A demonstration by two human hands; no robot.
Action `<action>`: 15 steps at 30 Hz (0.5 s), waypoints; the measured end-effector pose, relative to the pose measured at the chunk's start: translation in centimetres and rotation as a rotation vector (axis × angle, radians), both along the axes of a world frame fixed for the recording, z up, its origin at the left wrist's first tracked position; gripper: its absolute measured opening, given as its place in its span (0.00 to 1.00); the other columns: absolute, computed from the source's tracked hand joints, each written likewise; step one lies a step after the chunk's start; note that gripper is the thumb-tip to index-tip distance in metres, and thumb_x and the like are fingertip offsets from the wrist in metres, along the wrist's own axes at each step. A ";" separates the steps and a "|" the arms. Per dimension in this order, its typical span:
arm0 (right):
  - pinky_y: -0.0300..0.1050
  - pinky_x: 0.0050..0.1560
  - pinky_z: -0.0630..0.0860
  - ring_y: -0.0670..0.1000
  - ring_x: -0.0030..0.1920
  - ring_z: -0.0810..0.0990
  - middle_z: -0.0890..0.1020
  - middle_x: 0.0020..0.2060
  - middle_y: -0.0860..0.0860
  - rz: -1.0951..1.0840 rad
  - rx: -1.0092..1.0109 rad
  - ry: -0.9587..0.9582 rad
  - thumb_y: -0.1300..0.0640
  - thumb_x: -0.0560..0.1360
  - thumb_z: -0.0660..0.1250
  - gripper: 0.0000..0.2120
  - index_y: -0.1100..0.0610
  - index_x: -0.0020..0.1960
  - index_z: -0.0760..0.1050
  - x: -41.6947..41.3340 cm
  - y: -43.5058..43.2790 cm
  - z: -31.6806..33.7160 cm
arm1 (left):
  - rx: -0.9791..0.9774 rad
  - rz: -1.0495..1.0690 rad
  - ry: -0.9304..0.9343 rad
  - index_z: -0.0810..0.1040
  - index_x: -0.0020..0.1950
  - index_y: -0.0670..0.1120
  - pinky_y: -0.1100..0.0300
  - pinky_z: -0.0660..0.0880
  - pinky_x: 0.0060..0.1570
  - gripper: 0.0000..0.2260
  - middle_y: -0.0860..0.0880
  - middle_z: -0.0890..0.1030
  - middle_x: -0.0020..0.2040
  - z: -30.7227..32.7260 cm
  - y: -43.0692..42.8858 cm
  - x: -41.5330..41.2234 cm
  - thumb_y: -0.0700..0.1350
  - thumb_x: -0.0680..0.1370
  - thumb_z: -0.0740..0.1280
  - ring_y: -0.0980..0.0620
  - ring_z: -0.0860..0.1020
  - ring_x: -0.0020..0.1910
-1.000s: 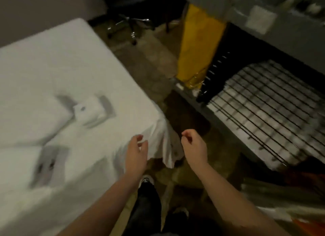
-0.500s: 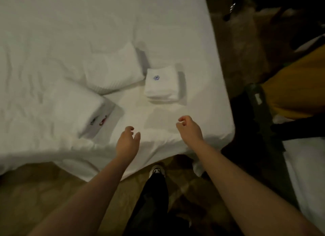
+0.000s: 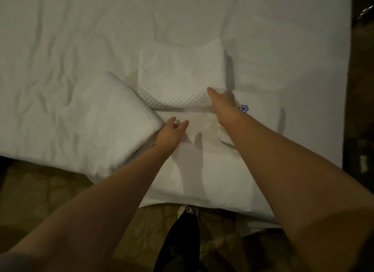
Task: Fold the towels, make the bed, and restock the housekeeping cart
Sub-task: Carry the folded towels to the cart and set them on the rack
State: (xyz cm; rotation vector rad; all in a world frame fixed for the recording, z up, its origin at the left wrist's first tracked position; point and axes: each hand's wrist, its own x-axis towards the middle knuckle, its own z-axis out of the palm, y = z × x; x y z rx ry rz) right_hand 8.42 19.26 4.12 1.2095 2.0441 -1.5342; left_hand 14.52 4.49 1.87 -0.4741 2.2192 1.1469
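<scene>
A white, waffle-textured folded towel (image 3: 180, 77) lies flat on the wrinkled white bed sheet (image 3: 81, 28). The right hand (image 3: 223, 104) meets its near corner, grip unclear. The left hand (image 3: 172, 135) is loose-fingered and holds nothing.

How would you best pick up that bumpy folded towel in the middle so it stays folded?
Probably by both ends, coming from the near side: fingers under, thumbs on top. The bumpy towel lies flat as a thick folded stack, so lifting one corner could spill its layers. The right hand is at its near right corner; the left hand is free for the left end.
</scene>
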 end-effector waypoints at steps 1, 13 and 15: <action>0.52 0.63 0.73 0.58 0.63 0.75 0.74 0.65 0.57 -0.035 -0.054 0.012 0.37 0.64 0.71 0.43 0.61 0.71 0.66 -0.4 0.0 -0.8 | 0.026 0.050 -0.002 0.66 0.71 0.44 0.52 0.67 0.66 0.24 0.44 0.75 0.64 -0.4 0.4 -0.3 0.55 0.80 0.61 0.45 0.73 0.64; 0.43 0.41 0.80 0.51 0.47 0.81 0.82 0.53 0.55 -0.320 -0.431 0.269 0.63 0.70 0.73 0.19 0.60 0.59 0.75 4.0 -1.0 7.9 | 1.321 1.016 -0.258 0.75 0.65 0.41 0.49 0.73 0.61 0.22 0.40 0.78 0.62 6.1 3.6 -5.0 0.55 0.77 0.65 0.43 0.77 0.60; 0.43 0.46 0.80 0.50 0.52 0.81 0.81 0.54 0.53 -0.307 -0.428 0.303 0.60 0.70 0.73 0.16 0.56 0.57 0.75 7.1 -0.6 10.5 | 1.288 0.962 -0.264 0.74 0.67 0.40 0.47 0.75 0.57 0.20 0.39 0.78 0.63 9.1 4.7 -5.2 0.48 0.78 0.65 0.42 0.77 0.61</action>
